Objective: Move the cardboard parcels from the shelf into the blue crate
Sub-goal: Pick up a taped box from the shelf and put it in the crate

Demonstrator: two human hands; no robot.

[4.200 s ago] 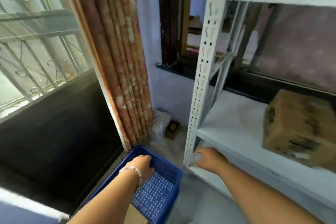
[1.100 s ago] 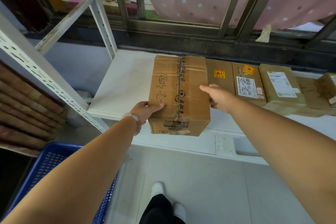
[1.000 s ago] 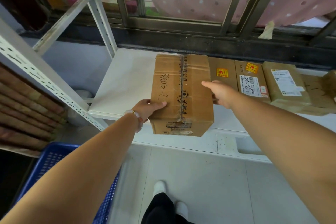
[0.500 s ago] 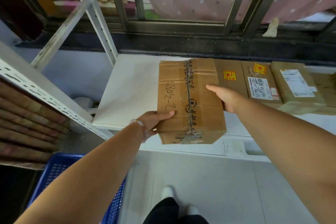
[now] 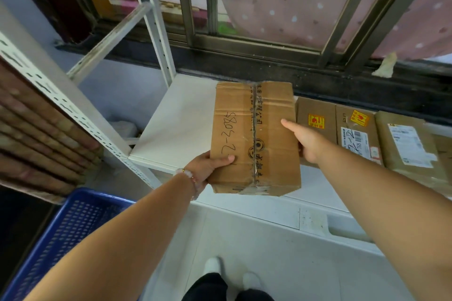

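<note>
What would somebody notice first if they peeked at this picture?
First, the big cardboard box in the middle, with numbers written on top, held at the shelf's front edge by the left hand and the right hand, one on each side. Next, the row of smaller parcels with stickers on the white shelf to the right. Down in the bottom left corner sits the blue crate.

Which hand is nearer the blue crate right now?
Left. The left hand grips the big parcel's near-left edge, above the blue crate; the right hand holds its far side.
</note>
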